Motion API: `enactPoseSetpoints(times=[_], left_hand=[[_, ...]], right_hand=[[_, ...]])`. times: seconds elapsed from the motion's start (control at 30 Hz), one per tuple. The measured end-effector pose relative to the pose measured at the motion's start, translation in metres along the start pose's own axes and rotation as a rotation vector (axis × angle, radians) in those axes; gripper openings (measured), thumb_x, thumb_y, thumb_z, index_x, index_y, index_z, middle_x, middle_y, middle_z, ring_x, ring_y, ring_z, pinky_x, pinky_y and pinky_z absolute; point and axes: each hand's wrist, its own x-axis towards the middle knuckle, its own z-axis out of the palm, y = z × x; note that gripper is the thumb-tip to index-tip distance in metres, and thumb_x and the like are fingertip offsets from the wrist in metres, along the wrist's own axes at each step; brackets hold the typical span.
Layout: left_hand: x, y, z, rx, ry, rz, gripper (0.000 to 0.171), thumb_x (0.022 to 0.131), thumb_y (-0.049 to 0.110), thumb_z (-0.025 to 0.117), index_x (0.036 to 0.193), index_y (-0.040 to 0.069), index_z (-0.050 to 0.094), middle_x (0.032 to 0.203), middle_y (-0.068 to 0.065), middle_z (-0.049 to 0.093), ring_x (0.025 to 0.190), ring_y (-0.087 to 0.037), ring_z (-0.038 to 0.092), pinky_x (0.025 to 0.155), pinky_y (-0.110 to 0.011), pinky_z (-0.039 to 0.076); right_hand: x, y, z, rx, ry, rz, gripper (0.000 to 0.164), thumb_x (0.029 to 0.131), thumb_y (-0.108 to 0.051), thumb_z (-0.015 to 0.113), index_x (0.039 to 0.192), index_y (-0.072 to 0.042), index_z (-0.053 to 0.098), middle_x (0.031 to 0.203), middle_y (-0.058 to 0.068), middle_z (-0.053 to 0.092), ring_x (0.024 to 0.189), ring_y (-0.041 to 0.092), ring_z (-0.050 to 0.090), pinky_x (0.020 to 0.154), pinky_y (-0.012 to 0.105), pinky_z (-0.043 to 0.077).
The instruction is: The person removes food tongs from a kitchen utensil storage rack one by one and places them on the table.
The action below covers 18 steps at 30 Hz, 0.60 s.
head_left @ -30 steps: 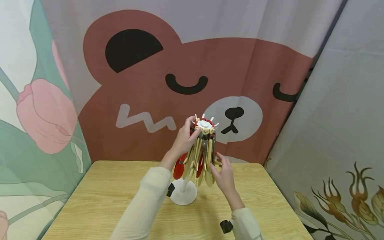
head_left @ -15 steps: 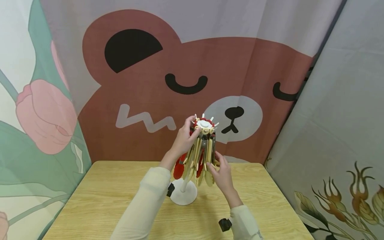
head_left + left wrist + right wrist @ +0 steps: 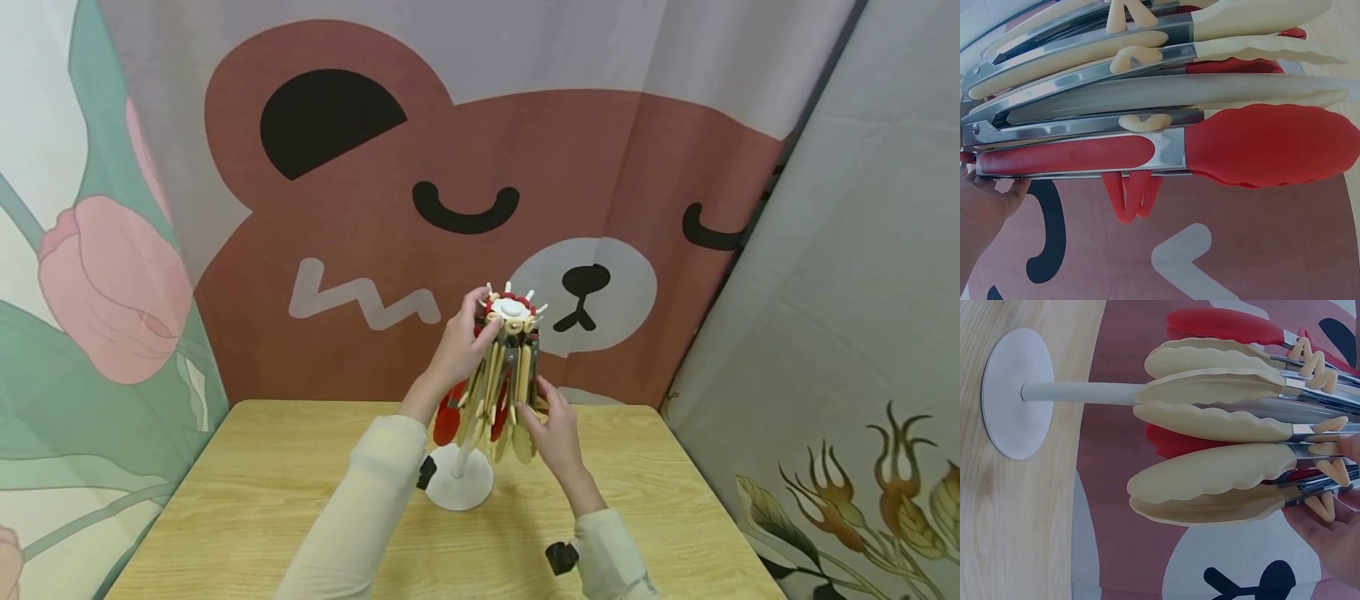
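Observation:
Several kitchen tongs with red or cream scalloped heads hang in a ring from a white stand [image 3: 512, 310], heads down. My left hand [image 3: 461, 346] holds the top of the stand from the left, thumb in front and fingers behind, around the hooked ends. Red tongs [image 3: 1272, 147] hang right beside it in the left wrist view. Lower on the right side, my right hand [image 3: 558, 429] pinches cream tongs [image 3: 1210, 472] by their metal arms, just above the heads. Its fingertips are partly hidden behind those arms in the right wrist view.
The stand's round white base [image 3: 1010, 437] and pole rest on a light wooden table [image 3: 300, 500]. A curtain with a bear print [image 3: 337, 250] hangs behind the table's back edge, with printed cloths at both sides. Black wrist cameras [image 3: 562, 558] sit beside both sleeves.
My right hand has shifted slightly left, and its thumb and fingers have come in around the cream tongs. The left hand and the stand have stayed in place.

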Motion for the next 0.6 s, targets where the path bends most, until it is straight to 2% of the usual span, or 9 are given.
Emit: enactPoseSetpoints(times=[0.23, 0.6], left_hand=[[-0.0005, 0.0001, 0.0008, 0.015, 0.005, -0.006, 0.047, 0.093, 0.018, 0.046, 0.133, 0.000, 0.029, 0.103, -0.013, 0.052, 0.074, -0.023, 0.050, 0.061, -0.030, 0.043], [-0.0004, 0.0011, 0.0003, 0.017, 0.008, -0.003, 0.047, 0.093, 0.019, 0.046, 0.134, 0.001, 0.029, 0.112, -0.015, 0.051, 0.078, -0.021, 0.050, 0.064, -0.030, 0.044]], right_hand=[[-0.0003, -0.0002, 0.0005, 0.002, 0.001, -0.003, 0.049, 0.081, -0.012, 0.066, 0.120, 0.011, 0.048, 0.104, 0.024, 0.055, 0.091, 0.036, 0.056, 0.071, 0.041, 0.049], [0.0000, 0.0014, 0.0024, -0.005, 0.010, -0.030, 0.045, 0.081, -0.009, 0.065, 0.118, 0.011, 0.048, 0.101, 0.022, 0.054, 0.092, 0.035, 0.054, 0.072, 0.042, 0.048]])
